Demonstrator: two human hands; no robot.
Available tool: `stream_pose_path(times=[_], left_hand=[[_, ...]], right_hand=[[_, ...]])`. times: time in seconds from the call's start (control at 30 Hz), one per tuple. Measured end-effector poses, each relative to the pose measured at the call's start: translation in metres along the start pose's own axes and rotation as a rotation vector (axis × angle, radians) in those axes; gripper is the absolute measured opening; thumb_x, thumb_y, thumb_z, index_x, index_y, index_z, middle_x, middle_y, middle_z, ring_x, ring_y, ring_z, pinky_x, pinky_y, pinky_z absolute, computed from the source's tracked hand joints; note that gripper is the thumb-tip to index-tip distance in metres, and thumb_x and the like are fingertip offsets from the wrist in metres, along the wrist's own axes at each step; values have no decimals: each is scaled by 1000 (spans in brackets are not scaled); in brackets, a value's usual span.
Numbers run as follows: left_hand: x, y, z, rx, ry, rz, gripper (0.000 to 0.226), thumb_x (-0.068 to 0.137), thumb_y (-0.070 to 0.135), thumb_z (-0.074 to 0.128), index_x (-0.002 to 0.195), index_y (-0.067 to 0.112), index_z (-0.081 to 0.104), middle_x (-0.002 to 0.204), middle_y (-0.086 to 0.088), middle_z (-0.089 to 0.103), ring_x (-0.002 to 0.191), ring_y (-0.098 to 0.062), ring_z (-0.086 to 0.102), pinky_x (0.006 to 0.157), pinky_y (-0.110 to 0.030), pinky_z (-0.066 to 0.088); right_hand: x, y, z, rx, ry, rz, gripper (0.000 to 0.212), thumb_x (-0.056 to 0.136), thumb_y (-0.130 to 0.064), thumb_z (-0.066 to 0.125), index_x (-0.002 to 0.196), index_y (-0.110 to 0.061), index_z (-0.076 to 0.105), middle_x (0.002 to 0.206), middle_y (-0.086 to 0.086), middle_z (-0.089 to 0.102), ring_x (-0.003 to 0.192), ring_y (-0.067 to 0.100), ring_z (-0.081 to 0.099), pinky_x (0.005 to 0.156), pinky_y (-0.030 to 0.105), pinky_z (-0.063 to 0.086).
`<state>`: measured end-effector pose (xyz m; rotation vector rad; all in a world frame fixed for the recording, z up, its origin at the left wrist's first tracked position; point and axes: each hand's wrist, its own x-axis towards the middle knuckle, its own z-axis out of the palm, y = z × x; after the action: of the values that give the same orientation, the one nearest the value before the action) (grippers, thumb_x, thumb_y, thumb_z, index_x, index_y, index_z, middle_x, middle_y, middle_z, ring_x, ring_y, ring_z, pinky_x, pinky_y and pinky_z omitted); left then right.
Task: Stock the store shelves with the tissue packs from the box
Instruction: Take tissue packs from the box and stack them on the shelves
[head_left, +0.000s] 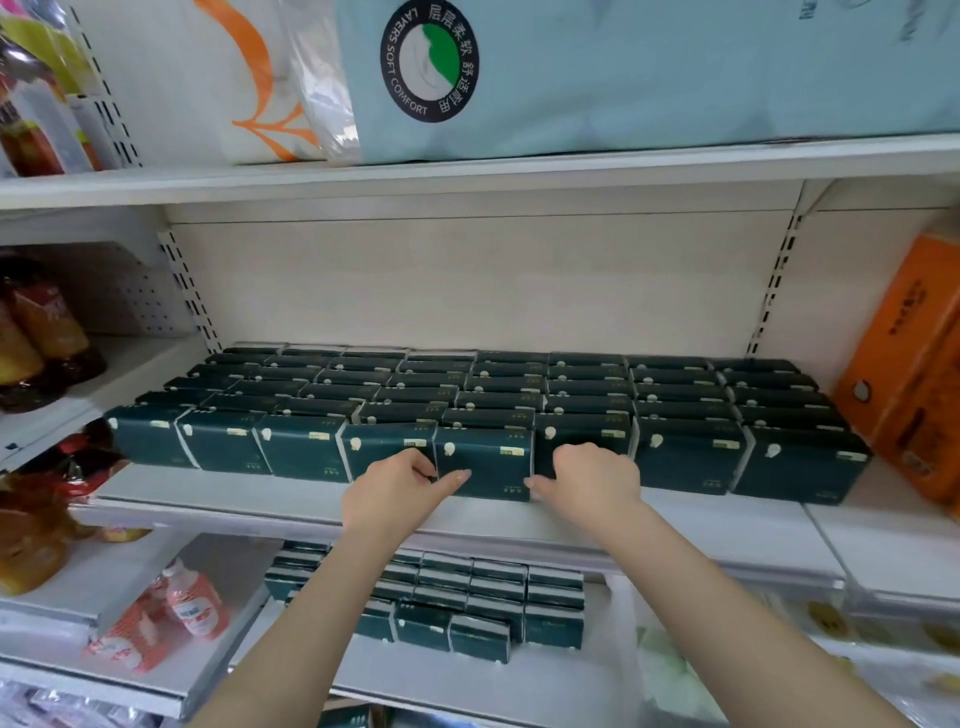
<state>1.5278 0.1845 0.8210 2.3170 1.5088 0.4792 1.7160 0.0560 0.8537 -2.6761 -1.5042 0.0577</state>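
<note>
Dark green tissue packs (685, 454) fill the middle shelf (218, 493) in several rows, standing side by side. Both my hands are at one pack (488, 460) in the middle of the front row. My left hand (400, 486) grips its left edge, thumb along the lower front. My right hand (592, 478) holds its right edge, fingers curled behind it. More green packs (498, 597) are stacked on the shelf below. The box is out of sight.
A pale blue tissue bundle (649, 73) and a white-orange bag (234, 78) lie on the top shelf. Orange tissue packs (914, 374) stand at the right end. Bottles (36, 332) and pink-netted drinks (192, 603) occupy the left unit.
</note>
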Motion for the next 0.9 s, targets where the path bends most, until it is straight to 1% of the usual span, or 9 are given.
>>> stream_pose_path(times=[0.07, 0.17, 0.27, 0.33, 0.4, 0.47, 0.53, 0.73, 0.9], left_hand=[[-3, -4, -3, -13, 9, 1, 62, 67, 94, 48, 89, 39, 64, 82, 26, 66, 83, 0, 61, 71, -27, 53], [-8, -15, -8, -72, 27, 16, 61, 67, 94, 49, 88, 39, 67, 80, 27, 67, 83, 2, 62, 74, -29, 56], [-14, -30, -19, -115, 57, 13, 65, 64, 97, 48, 88, 40, 68, 81, 28, 68, 83, 5, 62, 73, -28, 56], [-18, -40, -30, -160, 91, 8, 67, 62, 98, 50, 91, 40, 69, 85, 27, 69, 84, 5, 62, 75, -30, 58], [-25, -51, -44, -229, 109, 9, 71, 62, 97, 53, 101, 40, 68, 95, 26, 70, 92, 3, 64, 82, -33, 59], [-37, -67, -57, -276, 126, 32, 80, 62, 96, 57, 117, 39, 65, 112, 26, 67, 104, 2, 62, 90, -33, 56], [-54, -86, -71, -272, 139, 43, 90, 61, 94, 58, 133, 41, 57, 127, 25, 59, 114, 1, 55, 95, -31, 50], [-114, -160, -121, -212, 167, -86, 97, 68, 80, 70, 150, 36, 40, 151, 12, 47, 133, -8, 47, 110, -39, 44], [-184, -221, -133, -183, 216, -324, 105, 62, 88, 63, 151, 39, 37, 152, 15, 45, 135, -7, 44, 107, -30, 37]], right_hand=[[-2, 1, -8, -3, -24, 9, 47, 95, -57, 50, 67, -19, 46, 65, -5, 47, 66, 20, 51, 66, 30, 37], [-6, -2, -26, -10, 4, 7, 32, 96, -51, 51, 89, -21, 58, 76, -4, 53, 80, 23, 56, 71, 32, 37], [-11, -7, -42, -14, 94, -8, 30, 96, -48, 52, 86, -21, 58, 92, 2, 64, 93, 28, 62, 72, 34, 35], [-14, -16, -52, -17, 187, -77, 33, 95, -50, 52, 87, -19, 60, 99, 3, 68, 101, 29, 61, 75, 36, 38], [-14, -30, -57, 42, 252, -243, 39, 95, -53, 53, 111, -19, 66, 113, 4, 69, 112, 29, 58, 87, 39, 44], [-16, -53, -59, 158, 221, -451, 56, 93, -53, 58, 139, -21, 53, 138, 2, 58, 128, 26, 51, 103, 41, 42], [-18, -81, -55, 218, 158, -614, 74, 90, -52, 65, 151, -20, 37, 152, 2, 45, 138, 24, 42, 111, 40, 35], [-24, -168, -18, 214, -3, -888, 98, 83, -61, 68, 158, -23, 18, 165, 2, 19, 150, 20, 23, 121, 37, 19], [-41, -233, 22, 256, -121, -1055, 94, 82, -61, 70, 155, -22, 26, 160, 0, 32, 144, 19, 34, 114, 35, 31]])
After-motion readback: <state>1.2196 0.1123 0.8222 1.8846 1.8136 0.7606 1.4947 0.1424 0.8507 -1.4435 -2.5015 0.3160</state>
